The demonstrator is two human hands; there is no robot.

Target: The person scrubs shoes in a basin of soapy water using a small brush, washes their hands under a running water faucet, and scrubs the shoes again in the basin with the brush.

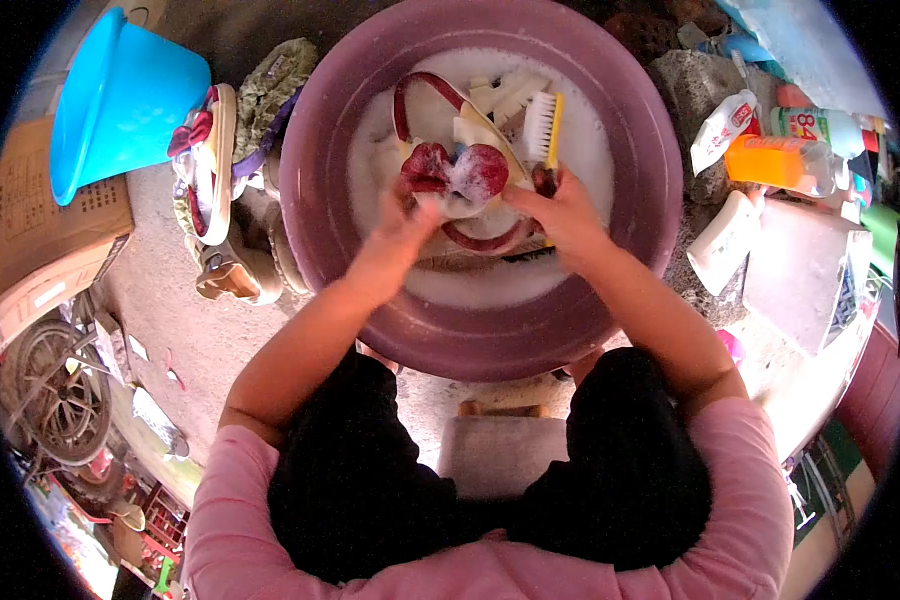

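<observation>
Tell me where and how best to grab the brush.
Probably by the brush's handle, from the person's right. The bristles face left and the head points away from the person, so the handle end is nearer and its right side clear of bristles. The right hand is there.

Bends heavily toward black rounded corners, glares nearly white on the floor (785, 385) at right, dims beyond the tub (315, 200), and softens toward the edges.

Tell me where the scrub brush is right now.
In the head view, the scrub brush is right of centre, over the purple basin, in the right hand, just right of the red-trimmed shoe.
</observation>
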